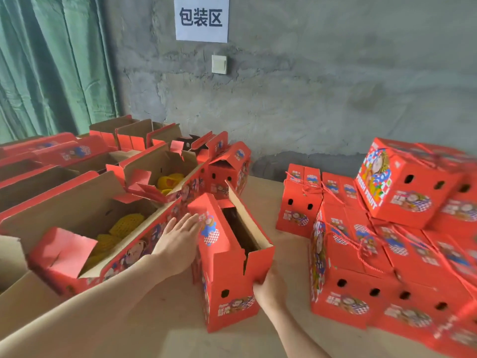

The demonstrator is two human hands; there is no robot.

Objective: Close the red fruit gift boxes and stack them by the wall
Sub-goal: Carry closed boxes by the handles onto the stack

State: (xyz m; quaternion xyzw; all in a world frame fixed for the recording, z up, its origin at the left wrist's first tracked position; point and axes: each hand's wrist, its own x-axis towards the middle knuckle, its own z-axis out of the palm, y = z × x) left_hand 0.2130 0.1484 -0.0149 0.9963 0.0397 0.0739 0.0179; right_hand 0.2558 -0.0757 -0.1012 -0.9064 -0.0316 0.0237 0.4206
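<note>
Gift box (224,275) is stood on the table (154,319) between both hands, its top only half closed. The left hand (178,239) is laid flat, fingers (191,220) straight and pressed against the red flap (209,223); nothing is grasped by it. The right hand (268,285) is wrapped round the near right corner of the box, though how firmly it grips cannot be told, since its fingertips are partly hidden.

Just beyond the left fingertips a brown-backed flap (245,215) is left standing, with a dark gap beneath it. If the left palm is lifted too early, the red flap is likely to spring up again. If the standing flap is forced down out of order, it could be creased or torn at its notched near end.

The box is tall and narrow, so a sideways push from the left fingers could tip it toward the right hand. Just beside the left wrist, the open box (85,228) with yellow netted fruit (126,223) could be snagged.

Well to the right of the right fingers, by the wall (309,99), the stack (361,267) is topped by a tilted box (402,182), which may slide if more is added.
</note>
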